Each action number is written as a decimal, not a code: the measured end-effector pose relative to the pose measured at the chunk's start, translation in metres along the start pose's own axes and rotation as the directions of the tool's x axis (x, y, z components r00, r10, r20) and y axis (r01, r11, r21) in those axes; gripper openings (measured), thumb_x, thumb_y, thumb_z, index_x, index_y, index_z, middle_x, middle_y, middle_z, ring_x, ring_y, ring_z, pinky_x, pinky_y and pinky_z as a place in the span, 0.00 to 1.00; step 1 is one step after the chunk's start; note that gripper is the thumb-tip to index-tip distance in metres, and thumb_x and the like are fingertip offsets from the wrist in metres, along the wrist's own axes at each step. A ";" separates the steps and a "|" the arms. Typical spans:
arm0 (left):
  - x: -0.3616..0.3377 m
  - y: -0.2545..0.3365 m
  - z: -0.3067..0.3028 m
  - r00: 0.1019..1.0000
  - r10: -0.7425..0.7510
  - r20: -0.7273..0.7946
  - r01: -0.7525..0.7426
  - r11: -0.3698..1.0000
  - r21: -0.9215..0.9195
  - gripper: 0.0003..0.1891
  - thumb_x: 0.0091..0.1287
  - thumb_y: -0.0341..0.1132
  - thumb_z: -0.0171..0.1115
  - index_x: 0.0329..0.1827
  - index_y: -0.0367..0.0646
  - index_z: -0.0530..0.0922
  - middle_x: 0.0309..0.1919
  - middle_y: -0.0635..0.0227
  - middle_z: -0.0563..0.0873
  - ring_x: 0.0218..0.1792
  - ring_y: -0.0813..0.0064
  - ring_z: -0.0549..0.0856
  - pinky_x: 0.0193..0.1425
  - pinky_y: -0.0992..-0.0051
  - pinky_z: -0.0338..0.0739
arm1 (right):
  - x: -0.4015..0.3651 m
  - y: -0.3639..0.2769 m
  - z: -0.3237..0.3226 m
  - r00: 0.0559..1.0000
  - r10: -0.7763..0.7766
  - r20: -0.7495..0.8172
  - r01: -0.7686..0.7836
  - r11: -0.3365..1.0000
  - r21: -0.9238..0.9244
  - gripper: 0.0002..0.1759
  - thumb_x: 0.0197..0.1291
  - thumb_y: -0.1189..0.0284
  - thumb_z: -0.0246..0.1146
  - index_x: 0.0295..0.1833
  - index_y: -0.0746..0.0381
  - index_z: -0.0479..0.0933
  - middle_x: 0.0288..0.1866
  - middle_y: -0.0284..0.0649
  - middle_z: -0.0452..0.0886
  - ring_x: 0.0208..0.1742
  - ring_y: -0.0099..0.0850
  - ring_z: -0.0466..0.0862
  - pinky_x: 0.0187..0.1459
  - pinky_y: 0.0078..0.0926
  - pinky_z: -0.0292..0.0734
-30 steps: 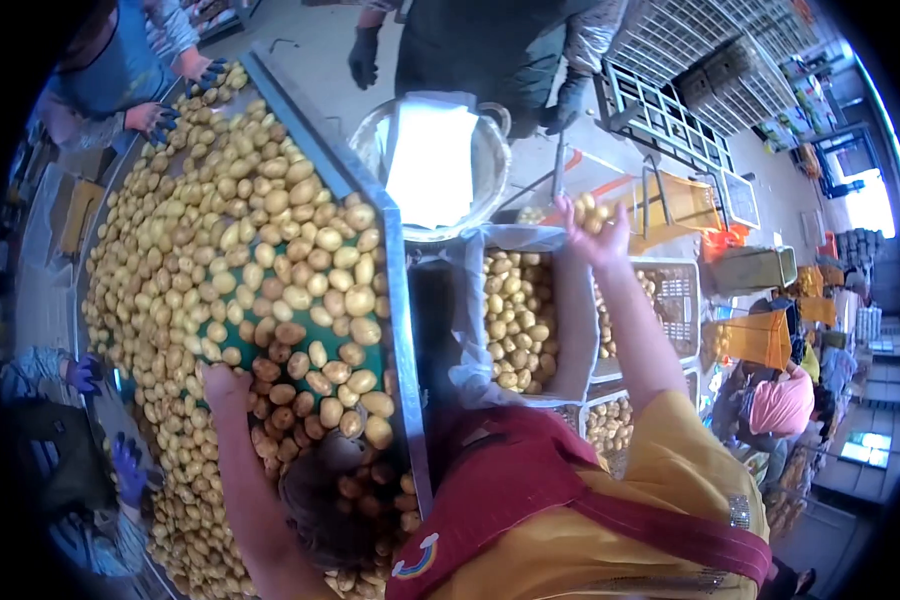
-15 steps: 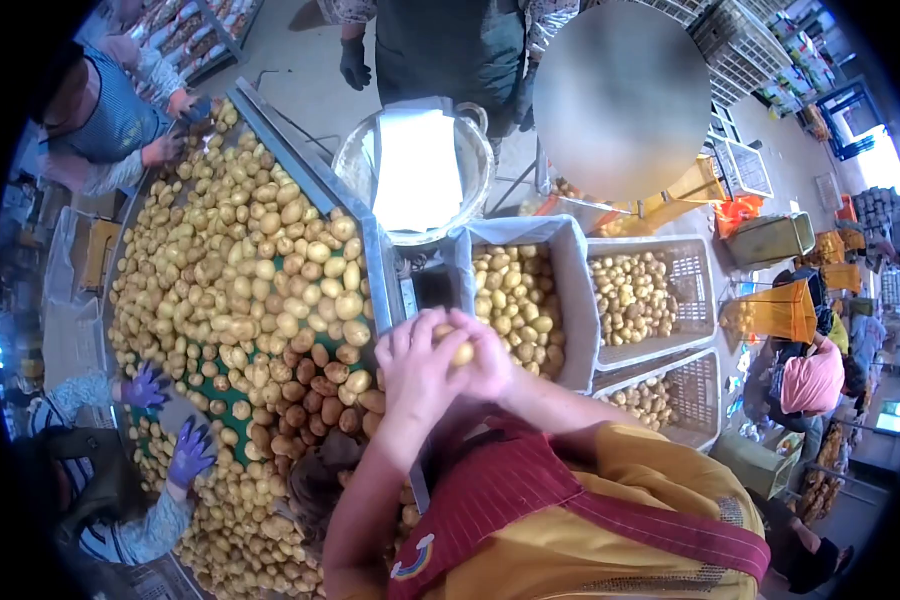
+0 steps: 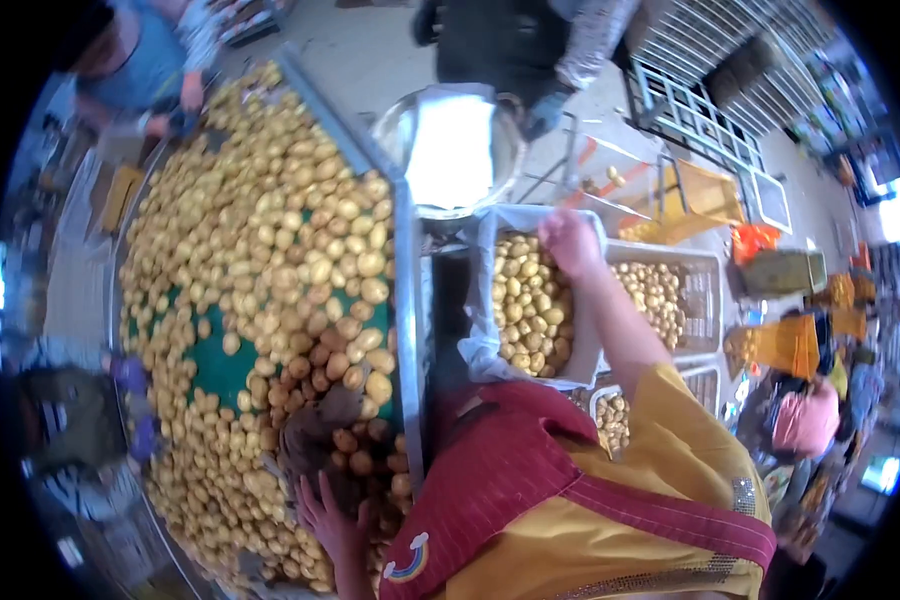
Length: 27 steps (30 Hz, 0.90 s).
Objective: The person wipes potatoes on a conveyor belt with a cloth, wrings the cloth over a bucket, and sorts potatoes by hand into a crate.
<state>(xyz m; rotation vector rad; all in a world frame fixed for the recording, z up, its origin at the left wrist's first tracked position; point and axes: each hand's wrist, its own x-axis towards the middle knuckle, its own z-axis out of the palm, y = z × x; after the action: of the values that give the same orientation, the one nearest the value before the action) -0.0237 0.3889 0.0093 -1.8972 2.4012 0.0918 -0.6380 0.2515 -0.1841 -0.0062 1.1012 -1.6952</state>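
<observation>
My left hand lies low over the potato heap, its fingers spread beside a crumpled dark brown cloth. Around that cloth are several darker, brownish potatoes among the yellow ones. My right hand reaches out over the far right side of a cloth-lined crate of potatoes. Motion smears its fingers, so I cannot tell whether it holds anything.
A metal table edge runs between the heap and the crates. Beyond it stands a round tub with a white sheet on top. More potato crates stand on the right. Other people work across the table and at its left side.
My hands were together around a potato by the table edge. They have since parted, the left towards the dark cloth, the right out over the lined crate. The purple-gloved person's hands have drawn back.
</observation>
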 end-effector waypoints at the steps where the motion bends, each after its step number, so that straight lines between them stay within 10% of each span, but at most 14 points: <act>1: -0.017 -0.004 0.003 1.000 -0.006 0.010 0.006 1.000 0.022 0.38 0.65 0.61 0.60 0.77 0.54 0.70 0.77 0.53 0.68 0.77 0.44 0.64 0.77 0.45 0.56 | -0.038 0.026 0.054 0.998 0.061 0.025 -0.056 0.985 -0.162 0.16 0.74 0.60 0.58 0.54 0.62 0.76 0.40 0.38 0.80 0.37 0.33 0.82 0.40 0.32 0.77; 5: -0.049 -0.017 -0.011 0.977 -0.209 0.053 0.207 0.978 0.030 0.33 0.61 0.41 0.66 0.74 0.63 0.74 0.77 0.59 0.70 0.77 0.49 0.68 0.74 0.46 0.61 | -0.138 0.119 0.198 0.896 0.027 0.443 0.246 0.800 -0.547 0.09 0.71 0.74 0.63 0.54 0.61 0.77 0.41 0.32 0.80 0.38 0.21 0.80 0.40 0.20 0.76; 8: -0.039 -0.044 0.010 0.978 -0.156 -0.141 0.154 0.988 -0.026 0.21 0.59 0.33 0.67 0.58 0.56 0.82 0.63 0.63 0.81 0.68 0.52 0.76 0.71 0.52 0.66 | -0.198 0.160 0.267 0.378 0.055 0.924 0.769 0.537 -0.347 0.13 0.59 0.79 0.68 0.50 0.60 0.81 0.41 0.37 0.82 0.39 0.26 0.82 0.41 0.21 0.79; 10: -0.025 -0.051 0.013 0.957 -0.256 -0.136 0.219 0.945 -0.241 0.18 0.60 0.30 0.66 0.55 0.50 0.81 0.55 0.62 0.83 0.62 0.52 0.79 0.68 0.57 0.70 | -0.226 0.188 0.295 0.033 0.214 0.976 0.824 0.548 -0.148 0.17 0.56 0.70 0.73 0.51 0.58 0.81 0.45 0.41 0.82 0.47 0.39 0.83 0.49 0.35 0.79; 12: -0.004 -0.051 0.004 0.880 -0.474 -0.015 0.385 0.734 -0.560 0.15 0.63 0.27 0.64 0.53 0.45 0.79 0.50 0.62 0.83 0.57 0.56 0.82 0.65 0.63 0.74 | -0.247 0.215 0.310 -0.069 0.375 0.924 0.812 0.559 -0.166 0.37 0.52 0.57 0.76 0.66 0.60 0.75 0.53 0.46 0.83 0.55 0.45 0.82 0.58 0.43 0.75; 18: 0.071 -0.073 -0.078 0.803 -0.594 0.059 0.115 0.057 -0.992 0.14 0.72 0.27 0.54 0.58 0.36 0.77 0.49 0.65 0.84 0.52 0.75 0.81 0.61 0.75 0.74 | -0.249 0.249 0.340 0.086 0.703 0.706 0.838 0.333 -0.433 0.56 0.47 0.55 0.79 0.79 0.58 0.59 0.58 0.52 0.80 0.61 0.49 0.79 0.60 0.45 0.74; 22: 0.099 -0.094 -0.110 0.896 -0.393 0.206 0.085 -0.302 -0.949 0.19 0.70 0.33 0.62 0.62 0.35 0.78 0.55 0.63 0.85 0.56 0.72 0.82 0.64 0.73 0.74 | -0.239 0.239 0.363 0.289 0.517 0.806 0.910 0.112 -0.399 0.51 0.44 0.62 0.80 0.75 0.54 0.65 0.64 0.50 0.74 0.64 0.49 0.74 0.62 0.42 0.73; 26: 0.102 -0.106 -0.161 0.981 0.006 0.195 0.187 -0.322 -0.928 0.30 0.61 0.38 0.72 0.65 0.34 0.77 0.58 0.61 0.84 0.61 0.70 0.81 0.69 0.70 0.72 | -0.204 0.238 0.385 -0.155 0.393 0.906 0.815 0.569 -0.107 0.34 0.47 0.68 0.80 0.62 0.59 0.77 0.63 0.40 0.75 0.66 0.39 0.74 0.64 0.36 0.70; 27: 0.102 -0.108 -0.178 0.976 0.129 0.174 0.204 -0.279 -0.938 0.33 0.59 0.39 0.75 0.66 0.34 0.76 0.59 0.61 0.83 0.62 0.69 0.81 0.70 0.69 0.72 | -0.199 0.230 0.390 -0.091 0.525 0.846 0.719 0.622 -0.309 0.32 0.48 0.69 0.79 0.60 0.58 0.77 0.60 0.38 0.76 0.64 0.37 0.75 0.63 0.35 0.71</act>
<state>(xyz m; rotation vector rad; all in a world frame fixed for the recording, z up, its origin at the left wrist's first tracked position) 0.0533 0.2476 0.1763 -1.7947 1.7766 3.0236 -0.1850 0.1451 -0.0149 -1.8714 0.3640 -0.5285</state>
